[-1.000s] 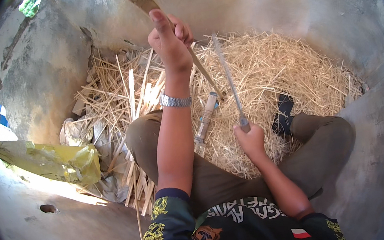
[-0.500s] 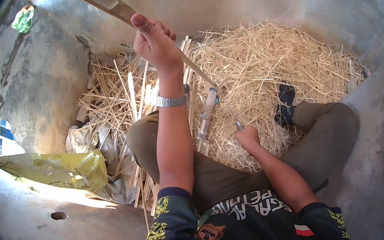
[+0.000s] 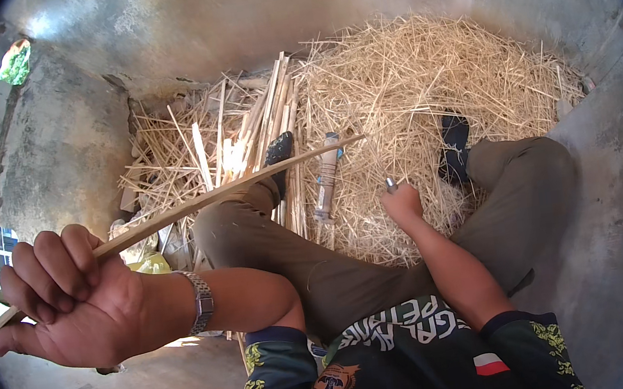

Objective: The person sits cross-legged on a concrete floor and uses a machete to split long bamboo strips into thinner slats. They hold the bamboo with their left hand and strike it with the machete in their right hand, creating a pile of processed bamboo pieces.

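My left hand [image 3: 74, 304], at the far left with a metal watch on the wrist, is closed around a long bamboo strip [image 3: 225, 192]. The strip slants up to the right, and its tapered tip hangs over the shavings between my legs. Near my right knee, my right hand [image 3: 403, 204] is closed on a knife handle [image 3: 391, 183] whose metal collar shows above the fist. The blade cannot be made out now. Between my feet lies a banded tube-like piece [image 3: 326, 185], perhaps a sheath, apart from both hands.
A large heap of thin shavings [image 3: 420, 62] fills the corner by the wall [image 3: 286, 1]. Split bamboo strips [image 3: 269, 113] lie in a bundle on its left. A yellow sack [image 3: 149, 265] is partly hidden behind my left arm. My legs [image 3: 522, 182] are folded around the work area.
My left hand has swung from the upper middle down to the far left, carrying the strip; its tip is now clear of the knife. My right hand has risen slightly.
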The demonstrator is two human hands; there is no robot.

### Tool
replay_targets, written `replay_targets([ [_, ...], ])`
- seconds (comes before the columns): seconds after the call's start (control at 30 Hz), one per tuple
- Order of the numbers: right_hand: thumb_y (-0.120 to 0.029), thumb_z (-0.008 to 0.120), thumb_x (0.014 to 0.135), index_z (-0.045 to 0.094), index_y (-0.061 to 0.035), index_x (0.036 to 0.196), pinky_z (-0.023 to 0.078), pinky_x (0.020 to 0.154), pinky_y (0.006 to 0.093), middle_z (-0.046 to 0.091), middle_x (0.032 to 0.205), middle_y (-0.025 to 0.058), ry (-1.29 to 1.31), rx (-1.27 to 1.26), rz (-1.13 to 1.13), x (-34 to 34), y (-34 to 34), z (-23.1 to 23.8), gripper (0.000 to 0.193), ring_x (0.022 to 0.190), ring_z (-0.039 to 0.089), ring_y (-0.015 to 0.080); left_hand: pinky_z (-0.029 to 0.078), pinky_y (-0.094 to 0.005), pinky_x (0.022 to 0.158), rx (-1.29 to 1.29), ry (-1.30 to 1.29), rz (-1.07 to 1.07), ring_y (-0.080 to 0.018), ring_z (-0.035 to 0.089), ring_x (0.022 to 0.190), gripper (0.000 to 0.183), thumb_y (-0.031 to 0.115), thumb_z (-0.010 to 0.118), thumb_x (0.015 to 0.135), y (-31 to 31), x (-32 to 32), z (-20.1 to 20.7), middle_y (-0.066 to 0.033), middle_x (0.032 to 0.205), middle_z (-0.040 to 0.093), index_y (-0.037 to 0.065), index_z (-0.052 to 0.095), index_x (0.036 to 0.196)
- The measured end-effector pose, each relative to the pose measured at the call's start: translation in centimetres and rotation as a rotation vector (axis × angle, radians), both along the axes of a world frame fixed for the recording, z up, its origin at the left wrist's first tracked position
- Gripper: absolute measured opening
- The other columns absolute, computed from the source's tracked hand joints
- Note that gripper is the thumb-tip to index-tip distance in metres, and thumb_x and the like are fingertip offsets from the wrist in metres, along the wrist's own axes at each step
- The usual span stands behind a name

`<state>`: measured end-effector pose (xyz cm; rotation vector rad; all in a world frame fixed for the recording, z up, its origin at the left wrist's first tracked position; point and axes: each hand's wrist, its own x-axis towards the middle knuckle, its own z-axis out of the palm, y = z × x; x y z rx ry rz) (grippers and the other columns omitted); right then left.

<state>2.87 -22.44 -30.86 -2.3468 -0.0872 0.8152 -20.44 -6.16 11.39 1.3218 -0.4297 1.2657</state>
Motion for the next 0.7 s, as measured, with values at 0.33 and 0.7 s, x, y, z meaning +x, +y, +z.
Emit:
replay_targets([
  [0.33,-0.032,0.067,0.089,0.073,-0.0030,0.096,0.054,0.072,0.0449,0.071,0.076,0.0174,-0.415,0.237,0.295,-0.6,-0.6,3.4,0.030,0.073,0.070,0.0344,0.018,-0.0254,0.041,-0.008,-0.156,0.073,-0.0065,0.021,0.043,0.062,0.068,0.040,0.101,-1.3,-5.8,-0.3,0.0055,0.055,0.026,0.018,0.032,0.066],
  [0.7,-0.025,0.065,0.086,0.070,0.0019,0.102,0.053,0.080,0.0453,0.072,0.098,0.0235,0.102,0.198,0.021,0.9,0.4,0.0,0.032,0.091,0.072,0.0365,0.019,-0.0243,0.040,-0.050,-0.239,0.205,-0.0071,0.023,0.042,0.060,0.065,0.035,0.103,0.2,-9.0,-1.1,0.0042,0.055,0.028,0.018,0.035,0.067],
])
